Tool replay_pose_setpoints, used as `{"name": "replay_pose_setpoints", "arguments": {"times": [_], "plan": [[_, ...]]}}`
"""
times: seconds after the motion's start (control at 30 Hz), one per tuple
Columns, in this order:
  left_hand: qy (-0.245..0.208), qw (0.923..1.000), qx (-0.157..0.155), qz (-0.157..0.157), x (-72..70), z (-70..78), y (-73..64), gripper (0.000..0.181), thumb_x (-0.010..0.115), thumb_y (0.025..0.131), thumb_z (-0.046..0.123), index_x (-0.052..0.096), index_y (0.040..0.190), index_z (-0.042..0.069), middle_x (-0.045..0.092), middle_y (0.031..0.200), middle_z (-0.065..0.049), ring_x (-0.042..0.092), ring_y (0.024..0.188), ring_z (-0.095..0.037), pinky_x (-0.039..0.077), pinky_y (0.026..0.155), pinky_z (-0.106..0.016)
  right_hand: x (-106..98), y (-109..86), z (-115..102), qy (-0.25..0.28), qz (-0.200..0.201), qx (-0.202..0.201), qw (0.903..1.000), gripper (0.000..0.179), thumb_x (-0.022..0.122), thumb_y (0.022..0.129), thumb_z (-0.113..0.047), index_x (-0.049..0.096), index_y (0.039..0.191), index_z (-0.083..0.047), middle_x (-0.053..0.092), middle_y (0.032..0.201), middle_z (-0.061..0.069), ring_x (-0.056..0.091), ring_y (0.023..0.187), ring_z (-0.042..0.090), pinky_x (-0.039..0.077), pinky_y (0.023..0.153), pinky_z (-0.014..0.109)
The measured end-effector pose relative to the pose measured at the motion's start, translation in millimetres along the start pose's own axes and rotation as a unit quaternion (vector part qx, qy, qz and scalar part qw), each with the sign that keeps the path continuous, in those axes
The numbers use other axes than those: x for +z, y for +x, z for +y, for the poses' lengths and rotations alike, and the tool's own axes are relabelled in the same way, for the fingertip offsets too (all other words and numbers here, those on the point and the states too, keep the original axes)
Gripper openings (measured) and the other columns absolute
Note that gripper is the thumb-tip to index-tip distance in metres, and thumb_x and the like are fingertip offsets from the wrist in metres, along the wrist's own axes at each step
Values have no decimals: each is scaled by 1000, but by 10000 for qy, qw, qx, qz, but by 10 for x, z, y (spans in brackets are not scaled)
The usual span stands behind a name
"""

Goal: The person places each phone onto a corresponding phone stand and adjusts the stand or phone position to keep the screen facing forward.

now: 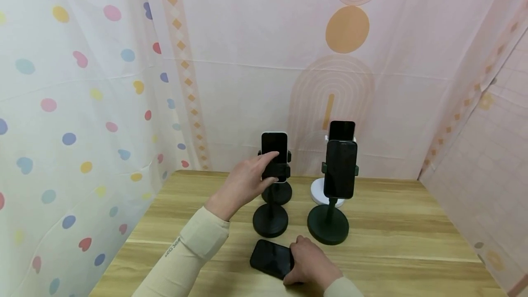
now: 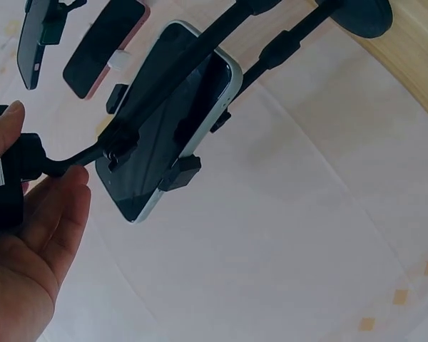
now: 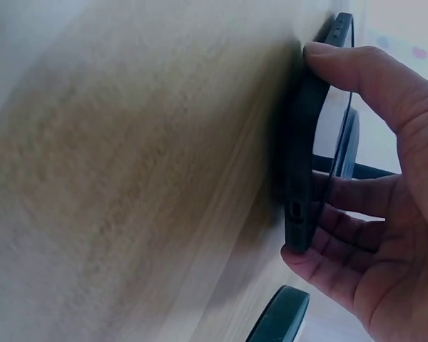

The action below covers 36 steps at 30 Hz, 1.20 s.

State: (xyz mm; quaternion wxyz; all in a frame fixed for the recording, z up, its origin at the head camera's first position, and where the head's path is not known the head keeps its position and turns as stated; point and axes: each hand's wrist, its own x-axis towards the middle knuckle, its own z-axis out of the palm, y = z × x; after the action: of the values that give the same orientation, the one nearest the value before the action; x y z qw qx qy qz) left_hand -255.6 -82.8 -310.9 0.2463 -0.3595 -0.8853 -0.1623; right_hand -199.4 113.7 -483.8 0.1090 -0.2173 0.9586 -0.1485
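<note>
My left hand (image 1: pixel 244 180) holds the clamp of the front black phone stand (image 1: pixel 270 221), thumb on one side and fingers on the other. In the left wrist view that clamp (image 2: pixel 30 155) carries no phone that I can see. Behind it, a white-edged phone (image 1: pixel 274 143) sits upright in the rear black stand (image 1: pixel 283 195). My right hand (image 1: pixel 311 262) grips a black phone (image 1: pixel 270 258) by its right end, over the table in front of the stands. The right wrist view shows the thumb on one edge of the phone (image 3: pixel 307 135) and fingers on the opposite edge.
To the right stands a dark green phone stand (image 1: pixel 327 226) with a black phone (image 1: pixel 340 168) in it. Behind that, a white stand (image 1: pixel 317 191) holds another phone (image 1: pixel 342 129). All stand on a wooden table (image 1: pixel 404 237), with patterned curtains (image 1: pixel 247 81) around it.
</note>
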Motion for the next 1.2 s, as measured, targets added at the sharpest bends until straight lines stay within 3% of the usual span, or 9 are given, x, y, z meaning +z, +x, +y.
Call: {"name": "replay_pose_setpoints", "arguments": {"times": [0.3, 0.63, 0.77, 0.9, 1.2], "plan": [[-447, 9988, -188, -61, 0, -20, -50, 76, 79, 87, 19, 39, 149, 4, 51, 145, -15, 58, 122, -30, 50, 94, -42, -21, -91, -11, 338, 282, 149, 9989, 65, 85, 66, -50, 67, 105, 0, 51, 91, 3, 47, 75, 14, 48, 72, 32], [-847, 9930, -793, -228, -4, -163, -207, 78, 70, 91, 44, 39, 152, 8, 52, 143, -18, 66, 105, -32, 51, 91, -49, -85, -168, -16, 576, 925, 296, 9936, 71, 85, 67, -50, 66, 108, 4, 52, 93, 6, 50, 78, 17, 50, 75, 37], [-1127, 9902, -825, -89, -5, -239, -285, 68, 58, 98, 47, 41, 150, 7, 53, 142, -18, 63, 114, -34, 50, 91, -52, -106, -197, -44, 585, 1125, 368, 9912, 71, 85, 68, -52, 66, 109, 3, 53, 96, 8, 51, 80, 19, 50, 76, 39], [-1202, 9898, -731, 210, -6, -311, -358, 53, 49, 105, 38, 46, 147, 5, 57, 138, -16, 64, 112, -32, 51, 90, -52, -115, -220, -79, 660, 1364, 519, 9871, 76, 84, 68, -54, 65, 114, 3, 55, 102, 10, 53, 86, 20, 51, 77, 41], [-979, 9912, -568, 680, 45, -473, -467, 38, 45, 107, 19, 52, 141, 2, 60, 135, -17, 64, 112, -32, 50, 92, -50, -192, -279, -189, 750, 2102, 681, 9724, 81, 84, 68, -58, 64, 119, 2, 56, 108, 10, 53, 93, 21, 51, 81, 41]]}}
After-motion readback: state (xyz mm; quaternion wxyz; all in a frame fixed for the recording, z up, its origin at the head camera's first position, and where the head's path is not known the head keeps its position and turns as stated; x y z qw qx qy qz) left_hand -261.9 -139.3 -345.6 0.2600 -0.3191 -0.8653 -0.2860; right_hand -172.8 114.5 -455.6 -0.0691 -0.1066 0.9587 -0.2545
